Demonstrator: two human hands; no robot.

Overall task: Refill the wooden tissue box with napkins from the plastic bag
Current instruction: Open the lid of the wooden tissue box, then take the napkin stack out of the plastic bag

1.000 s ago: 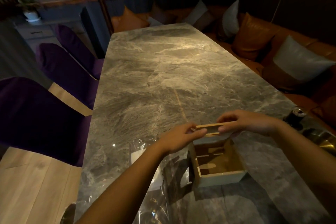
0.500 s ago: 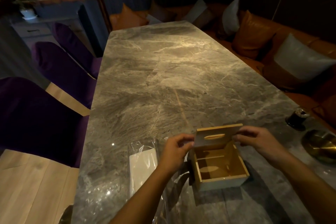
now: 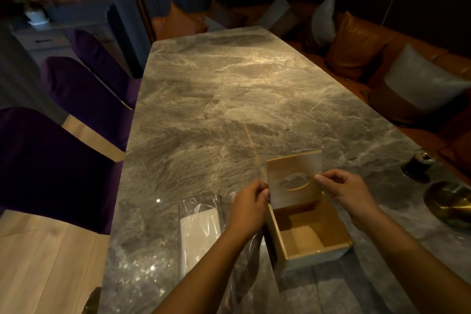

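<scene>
The wooden tissue box [image 3: 316, 255] stands open and empty on the near part of the marble table [image 3: 229, 109]. Its flat lid [image 3: 293, 173], with an oval slot, stands nearly upright over the box's far edge. My left hand [image 3: 251, 205] pinches the lid's left edge and my right hand [image 3: 344, 190] pinches its right edge. Left of the box lies the clear plastic bag [image 3: 204, 214] with a white stack of napkins [image 3: 200, 232] inside; my left forearm crosses over part of the bag.
Purple chairs [image 3: 51, 160] line the table's left side and an orange sofa with cushions [image 3: 382, 58] runs along the right. A dark cup [image 3: 418, 164] and a brass dish [image 3: 451, 202] sit at the table's right edge.
The lid has tipped from lying flat in both hands to standing almost upright behind the box. Both hands dropped lower and closer to the box.
</scene>
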